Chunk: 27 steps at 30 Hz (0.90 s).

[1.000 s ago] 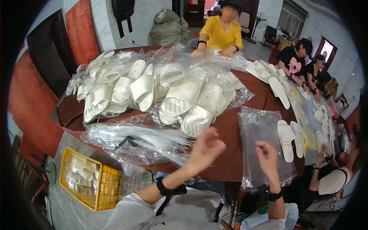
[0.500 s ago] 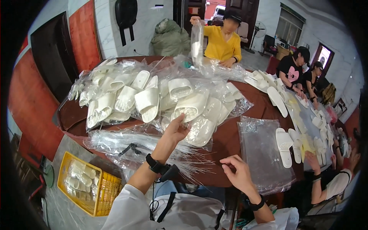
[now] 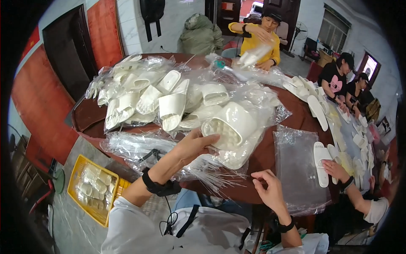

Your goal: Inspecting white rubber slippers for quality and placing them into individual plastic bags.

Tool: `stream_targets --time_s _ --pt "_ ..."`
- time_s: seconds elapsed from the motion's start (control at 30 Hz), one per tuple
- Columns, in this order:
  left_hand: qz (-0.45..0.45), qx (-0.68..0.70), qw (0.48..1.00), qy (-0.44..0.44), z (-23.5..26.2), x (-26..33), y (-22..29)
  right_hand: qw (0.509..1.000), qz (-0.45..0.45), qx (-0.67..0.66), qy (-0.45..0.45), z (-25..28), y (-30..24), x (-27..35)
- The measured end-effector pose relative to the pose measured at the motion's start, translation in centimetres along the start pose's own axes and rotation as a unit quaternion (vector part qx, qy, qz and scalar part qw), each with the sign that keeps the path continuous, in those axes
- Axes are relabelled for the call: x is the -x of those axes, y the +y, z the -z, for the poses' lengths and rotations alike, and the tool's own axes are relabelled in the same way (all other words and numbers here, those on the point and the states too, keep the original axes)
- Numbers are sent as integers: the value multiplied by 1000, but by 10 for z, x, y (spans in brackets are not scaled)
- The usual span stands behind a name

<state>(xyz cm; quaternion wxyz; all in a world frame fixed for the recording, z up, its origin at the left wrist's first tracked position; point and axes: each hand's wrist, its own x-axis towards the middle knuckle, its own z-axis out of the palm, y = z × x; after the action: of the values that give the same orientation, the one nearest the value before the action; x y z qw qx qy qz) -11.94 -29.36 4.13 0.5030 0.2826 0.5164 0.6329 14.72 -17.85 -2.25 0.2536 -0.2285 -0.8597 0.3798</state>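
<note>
My left hand (image 3: 192,148) grips the open toe end of a pair of white slippers (image 3: 239,122) in a clear plastic bag. The pair is tilted up at the front of a pile of bagged white slippers (image 3: 172,108). To its right, my right hand (image 3: 270,190) hovers over the table's near edge, fingers loosely curled and apart, with nothing visible in them. Beneath my left wrist lies a bundle of thin clear plastic strips (image 3: 215,173) in a wrapper. Flat clear plastic bags (image 3: 296,163) lie beyond my right hand.
A yellow crate (image 3: 78,199) of bagged slippers stands on the floor at left. Across the brown table (image 3: 302,108), a person in yellow (image 3: 275,48) handles a bagged pair. Another person's hand (image 3: 336,169) touches a white slipper (image 3: 320,163) at right. Loose slippers line the right side.
My left hand has drawn the bagged slippers nearer and tilted them up from the pile. The person in yellow has lowered a bag. A hand at right has reached onto a slipper.
</note>
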Motion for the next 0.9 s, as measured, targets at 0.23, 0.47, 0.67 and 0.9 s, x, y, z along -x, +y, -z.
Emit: stream_targets --time_s 0.23,0.47,0.67,0.9 --pt "138 139 980 -15 15 17 -20 1000 2 -3 -19 -23 16 -12" --pt "39 -88 989 116 48 -4 -40 998 30 55 -20 -47 24 -16" --pt "-213 -473 851 87 46 -37 52 998 27 57 6 -51 29 -13" --pt "-258 -526 808 -61 6 -36 167 996 46 67 24 -51 30 -12"
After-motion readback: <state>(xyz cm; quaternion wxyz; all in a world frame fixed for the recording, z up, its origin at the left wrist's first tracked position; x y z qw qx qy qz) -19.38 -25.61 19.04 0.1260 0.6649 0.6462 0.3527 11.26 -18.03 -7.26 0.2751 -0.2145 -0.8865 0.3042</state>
